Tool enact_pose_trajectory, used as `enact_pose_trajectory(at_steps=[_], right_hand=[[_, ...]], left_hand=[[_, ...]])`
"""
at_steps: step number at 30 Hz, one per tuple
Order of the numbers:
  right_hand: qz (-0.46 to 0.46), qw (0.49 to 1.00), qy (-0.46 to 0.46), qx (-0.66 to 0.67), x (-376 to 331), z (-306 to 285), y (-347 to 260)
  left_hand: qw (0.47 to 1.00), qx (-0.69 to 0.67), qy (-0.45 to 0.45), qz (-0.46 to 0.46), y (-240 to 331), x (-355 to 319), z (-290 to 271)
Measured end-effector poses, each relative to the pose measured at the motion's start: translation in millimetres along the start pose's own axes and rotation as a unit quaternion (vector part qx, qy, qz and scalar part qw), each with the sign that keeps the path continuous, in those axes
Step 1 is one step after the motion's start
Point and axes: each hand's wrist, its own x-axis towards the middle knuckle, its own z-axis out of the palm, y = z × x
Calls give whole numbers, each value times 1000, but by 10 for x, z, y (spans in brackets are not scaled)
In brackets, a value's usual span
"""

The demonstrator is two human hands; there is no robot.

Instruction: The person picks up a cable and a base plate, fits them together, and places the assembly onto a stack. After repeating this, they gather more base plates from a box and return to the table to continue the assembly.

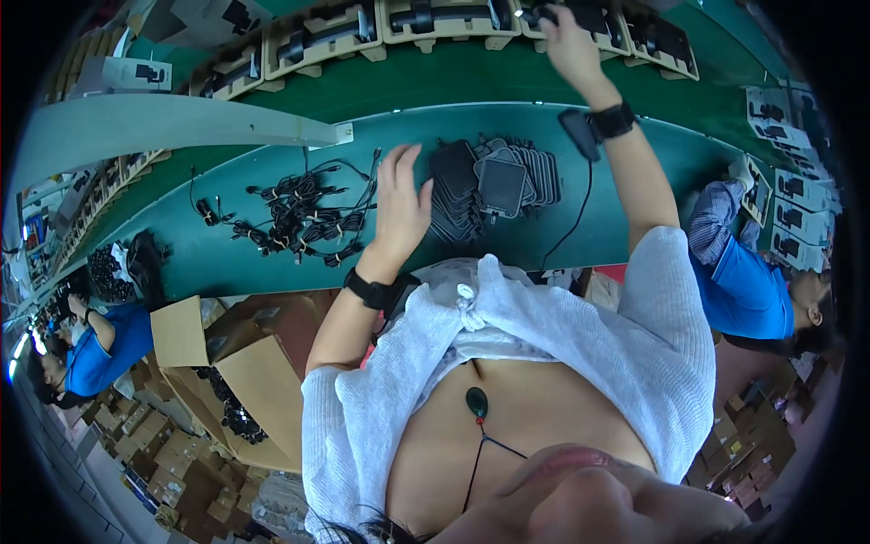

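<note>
My left hand [403,204] hovers over the green worktable with its fingers stretched out and holds nothing. It is between a pile of bundled black cables [308,213] and stacks of flat black rectangular plates with rounded corners [501,181]. My right arm reaches far forward, and my right hand [573,54] is bent over a tan moulded tray [619,34]. Its fingertips close around a small black thing [541,14], whose kind I cannot make out. A black band with a corded pad [580,134] is on my right wrist; another black band [372,290] circles my left wrist.
More tan trays [323,53] with black parts line the green belt [435,77]. A pale metal arm [227,122] crosses at left. An open carton [263,390] of black parts stands below the table. Co-workers in blue sit left and right; printed white boxes [797,231] stand at right.
</note>
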Motion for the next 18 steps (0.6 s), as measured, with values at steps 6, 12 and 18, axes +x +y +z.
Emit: enact_pose_trajectory(at_steps=[6, 12, 18], right_hand=[[-15, 984, -41, -172, 615, -55, 562], [-94, 912, -240, -318, 1061, 91, 812], [-140, 988, -54, -39, 1150, 699, 1020]], left_hand=[[996, 12, -42, -83, -230, -488, 51], [990, 14, -29, -139, -290, -605, -22], [987, 8, -22, -159, -285, -708, 4]])
